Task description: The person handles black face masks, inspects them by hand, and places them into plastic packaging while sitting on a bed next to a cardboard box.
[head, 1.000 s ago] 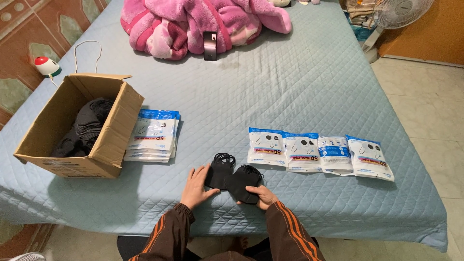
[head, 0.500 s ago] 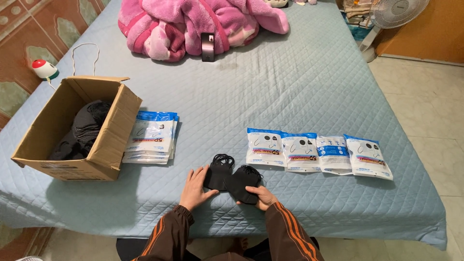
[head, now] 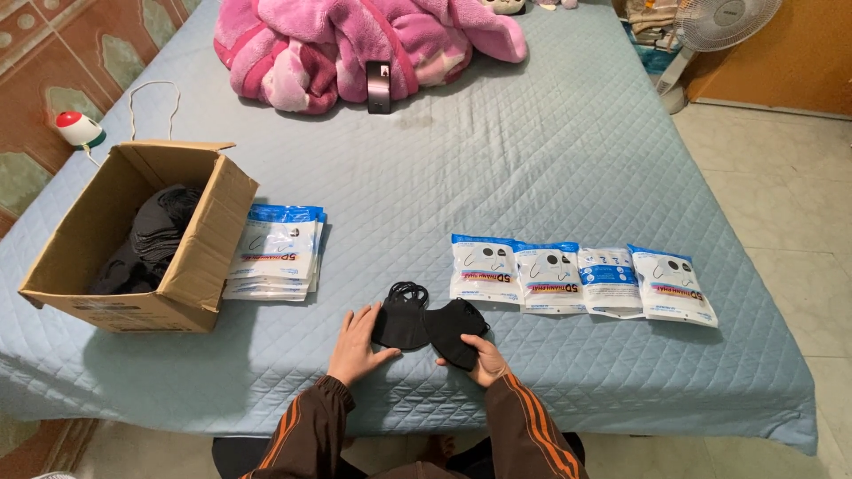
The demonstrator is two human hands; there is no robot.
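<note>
Here: left hand (head: pixel 357 344) flat, pinning one mask (head: pixel 401 321) to bed (head: pixel 550 168); right hand (head: pixel 484 358) gripping second mask (head: pixel 456 330), overlapped for stacking.

A stack of flat white pouches (head: pixel 277 251) with blue tops is parked right against the cardboard box (head: pixel 133 239), on its right; four more white-and-blue pouches (head: pixel 581 278) are laid in an overlapping row well right of that box.
</note>
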